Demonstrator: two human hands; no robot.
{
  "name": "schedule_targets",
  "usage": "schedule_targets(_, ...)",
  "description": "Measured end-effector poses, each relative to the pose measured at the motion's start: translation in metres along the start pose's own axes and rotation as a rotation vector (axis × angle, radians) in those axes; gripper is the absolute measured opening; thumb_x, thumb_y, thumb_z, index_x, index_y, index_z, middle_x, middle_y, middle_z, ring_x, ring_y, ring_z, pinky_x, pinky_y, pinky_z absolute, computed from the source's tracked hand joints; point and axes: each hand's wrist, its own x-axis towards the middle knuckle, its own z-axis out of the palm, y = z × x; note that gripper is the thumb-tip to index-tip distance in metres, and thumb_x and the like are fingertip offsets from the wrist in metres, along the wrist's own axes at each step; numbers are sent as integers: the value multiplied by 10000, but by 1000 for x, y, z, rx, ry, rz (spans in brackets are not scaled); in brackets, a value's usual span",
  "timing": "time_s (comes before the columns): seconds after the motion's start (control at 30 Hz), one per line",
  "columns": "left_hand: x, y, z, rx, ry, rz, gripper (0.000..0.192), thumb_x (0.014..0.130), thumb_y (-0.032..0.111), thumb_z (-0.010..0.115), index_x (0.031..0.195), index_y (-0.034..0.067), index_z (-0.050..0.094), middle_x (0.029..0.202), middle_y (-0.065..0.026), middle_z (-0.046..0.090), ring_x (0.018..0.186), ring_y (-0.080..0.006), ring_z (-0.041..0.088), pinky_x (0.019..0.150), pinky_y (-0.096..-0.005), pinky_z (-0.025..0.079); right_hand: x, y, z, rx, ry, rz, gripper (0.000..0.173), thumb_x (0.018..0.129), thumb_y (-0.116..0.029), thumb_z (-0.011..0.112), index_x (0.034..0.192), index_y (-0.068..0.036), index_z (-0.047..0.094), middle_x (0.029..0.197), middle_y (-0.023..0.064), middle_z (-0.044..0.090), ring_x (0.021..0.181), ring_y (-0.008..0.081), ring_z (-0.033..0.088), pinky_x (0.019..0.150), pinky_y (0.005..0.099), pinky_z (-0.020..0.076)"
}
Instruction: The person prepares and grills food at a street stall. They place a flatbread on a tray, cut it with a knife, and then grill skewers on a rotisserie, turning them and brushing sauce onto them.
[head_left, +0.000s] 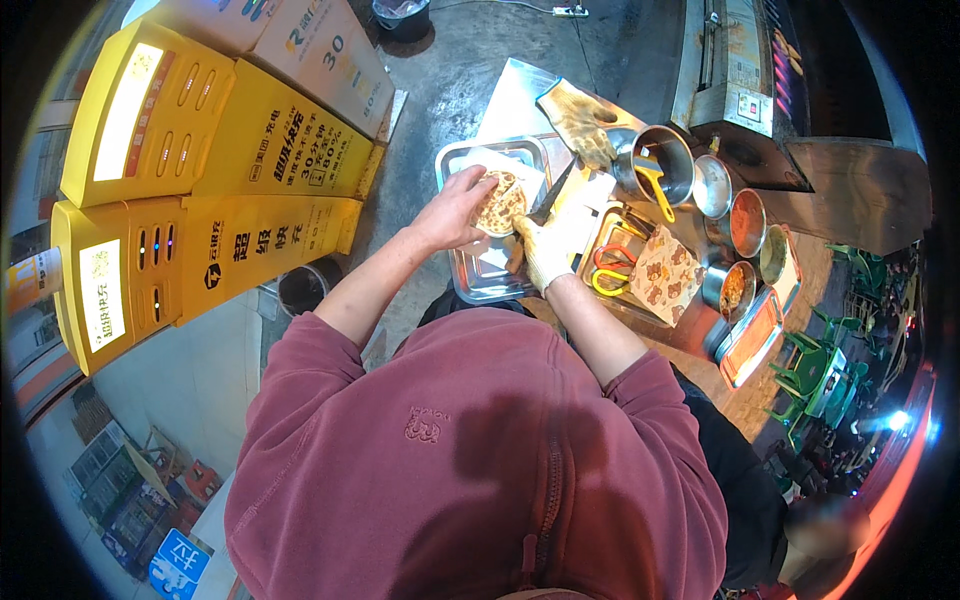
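Note:
My left hand is bare, its fingers and thumb around the left side of a round, browned flatbread. White paper shows beneath the bread, above a shiny metal tray. My right hand wears a stained pale work glove and is shut on a knife. Its dark blade points away from me, up and to the right. The gloved fingertips meet the lower right edge of the bread. Beyond the blade lies a loose stained glove.
Right of my hands are scissors in a tray, a bear-print paper bag, a pot with a yellow-handled tool, and several metal bowls, one of red seasoning. Yellow charging cabinets stand left. A person is lower right.

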Motion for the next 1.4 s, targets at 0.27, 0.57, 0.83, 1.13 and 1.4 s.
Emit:
schedule_targets(0.27,-5,5,-6,-29,45,16,1083,704,264,965,1616,108,401,1677,-230,286,1553,-453,304,1265,-523,353,-16,-10,-41,-738,90,-257,548,950,-222,698,1403,51,554,1219,268,706,1092,364,717,947,442,583)
schedule_targets(0.57,2,33,14,128,78,-68,1083,695,388,964,1591,86,436,1679,-240,285,1563,-481,262,1285,-533,307,-80,-21,-53,-885,5,-390,607,986,-183,612,1535,20,452,1407,302,623,1312,422,624,1104,445,491)
schedule_targets(0.83,-3,28,20,-11,226,-95,882,765,260,902,1551,180,511,1662,-212,313,1577,-467,238,1282,-569,283,-48,1,-43,-805,252,-413,590,937,-234,713,1439,34,557,1303,259,683,1224,366,675,1057,411,521)
schedule_targets(1.13,3,33,39,396,113,211,675,742,179,869,1372,229,633,1675,-137,349,1613,-383,208,1278,-655,158,-33,-4,-44,-920,224,-413,578,942,-236,708,1432,32,558,1376,282,640,1281,427,629,1090,477,496)
schedule_targets(1.4,-18,38,41,186,270,168,565,746,278,906,1220,125,639,1652,-199,330,1571,-426,247,1247,-671,196,-23,9,-56,-732,267,-505,576,945,-218,716,1432,43,554,1340,260,651,1232,386,636,1070,446,499)
